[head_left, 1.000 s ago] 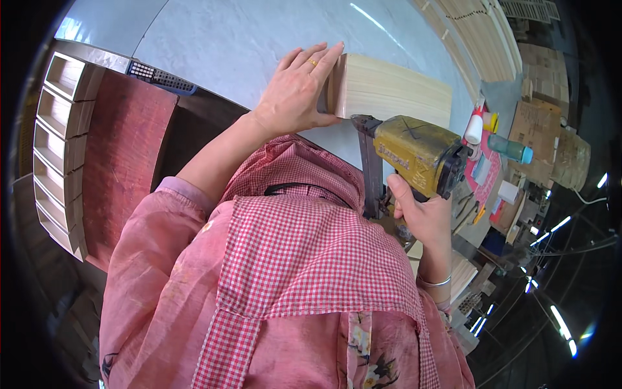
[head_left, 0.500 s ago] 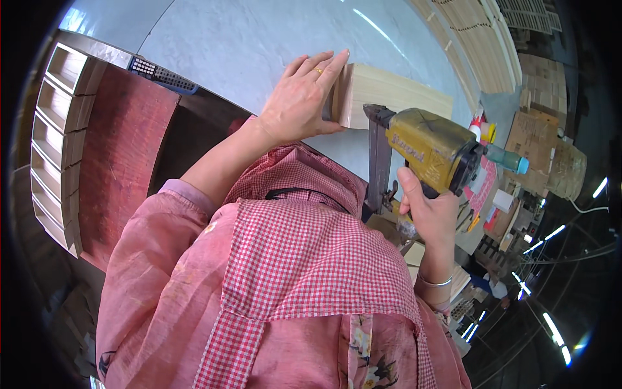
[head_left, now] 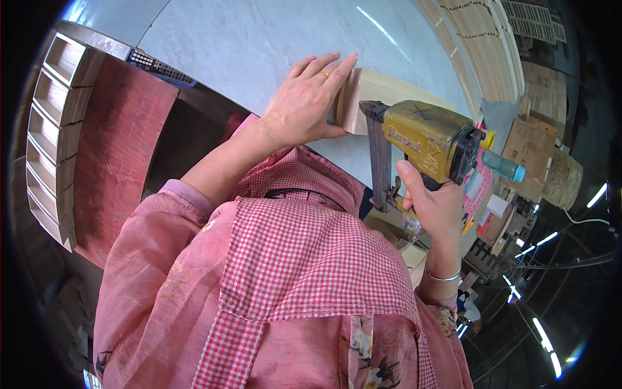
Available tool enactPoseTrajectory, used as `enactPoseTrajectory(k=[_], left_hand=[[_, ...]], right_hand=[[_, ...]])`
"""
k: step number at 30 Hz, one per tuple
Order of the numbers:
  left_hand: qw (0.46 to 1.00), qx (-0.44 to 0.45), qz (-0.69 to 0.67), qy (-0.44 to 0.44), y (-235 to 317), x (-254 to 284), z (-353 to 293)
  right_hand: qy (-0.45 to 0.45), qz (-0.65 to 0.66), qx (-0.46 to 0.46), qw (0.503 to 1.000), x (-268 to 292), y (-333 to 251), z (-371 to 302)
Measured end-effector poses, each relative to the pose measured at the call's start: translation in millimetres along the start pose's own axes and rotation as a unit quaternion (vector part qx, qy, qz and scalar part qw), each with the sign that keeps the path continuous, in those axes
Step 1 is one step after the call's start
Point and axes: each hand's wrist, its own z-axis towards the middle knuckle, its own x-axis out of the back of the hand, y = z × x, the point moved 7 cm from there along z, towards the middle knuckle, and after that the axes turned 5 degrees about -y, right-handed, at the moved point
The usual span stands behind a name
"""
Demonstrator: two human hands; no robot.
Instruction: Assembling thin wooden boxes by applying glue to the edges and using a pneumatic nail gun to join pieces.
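My left hand (head_left: 304,97) grips the left end of a pale wooden box frame (head_left: 395,85) lying on the bench, fingers over the far side and thumb at the near side. In my right hand (head_left: 435,209) is a yellow and black nail gun (head_left: 424,139), its handle wrapped by the fingers. The gun's dark nose is at the box frame's near edge, just right of my left hand. Whether the tip touches the wood I cannot tell. The gun covers part of the frame's right end.
The pale grey bench (head_left: 240,52) stretches ahead. At the left, several pale wooden boxes (head_left: 55,129) stand in a row beside a reddish board (head_left: 120,142). A blue plastic basket (head_left: 162,71) sits under the bench edge. Stacked wooden strips (head_left: 489,45) are at far right.
My left hand and the box frame have shifted slightly right. The nail gun's nose has come a little left, closer in over the frame's edge.
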Motion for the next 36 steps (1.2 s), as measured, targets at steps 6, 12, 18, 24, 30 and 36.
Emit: enactPoseTrajectory(k=[6,12,18,24,30,36], left_hand=[[1.000,0.000,-0.003,-0.010,2,0,1],[1.000,-0.001,-0.002,-0.011,-1,2,0],[1.000,-0.004,0.009,-0.019,0,0,-1],[0.999,-0.031,0.026,-0.018,9,3,2],[0.998,-0.012,0.038,-0.046,7,-7,8],[0.996,0.004,0.058,-0.069,7,-7,11]], right_hand=[[0.002,-0.042,-0.007,0.999,-1,-8,0],[-0.004,-0.043,0.006,0.999,4,-9,4],[0.089,0.032,-0.008,0.996,31,20,-14],[0.232,-0.010,-0.091,0.968,114,163,-44],[0.283,-0.187,-0.135,0.931,155,337,-68],[0.345,-0.259,-0.241,0.870,172,380,-82]])
